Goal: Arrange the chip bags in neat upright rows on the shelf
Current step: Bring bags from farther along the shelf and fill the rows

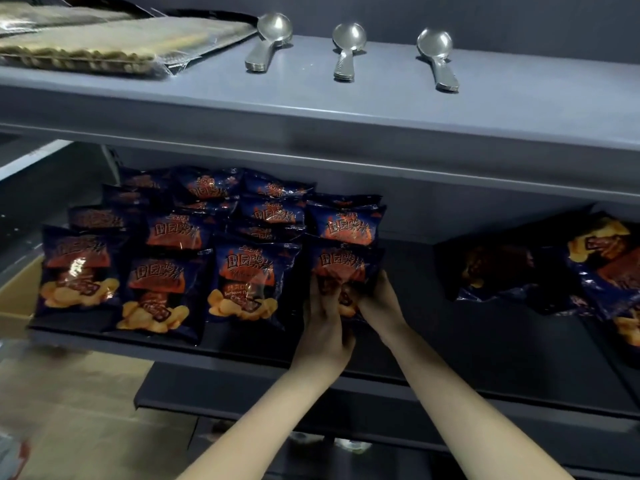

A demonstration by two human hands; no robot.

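On the dark grey metal shelf, left side: dark blue foil chip bags with orange lettering, standing upright in four rows front to back. Fourth row, foremost: front bag, upright, touching the bag behind. Left hand: grip closed on its lower left edge. Right hand: grip closed on its lower right corner. Far right: loose bags, lying tumbled, well apart.

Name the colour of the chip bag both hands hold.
It's a dark navy chip bag with an orange-red flame panel; head view shows it.
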